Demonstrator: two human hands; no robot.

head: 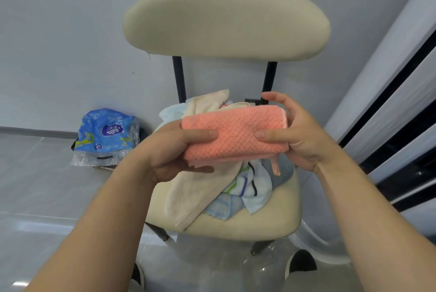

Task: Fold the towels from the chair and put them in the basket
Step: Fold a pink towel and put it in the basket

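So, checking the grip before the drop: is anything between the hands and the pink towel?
Nothing visible: left hand and right hand grip the folded pink towel directly, above the pile on the chair. The basket is out of view.

Towel heap [221, 188] fills chair [250, 225] seat; floor [47, 197] left open.

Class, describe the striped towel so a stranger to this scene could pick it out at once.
Start at the beige chair. In the towel heap on its seat, look right of the cream towel. The striped towel alone is white with green, blue and black stripes.
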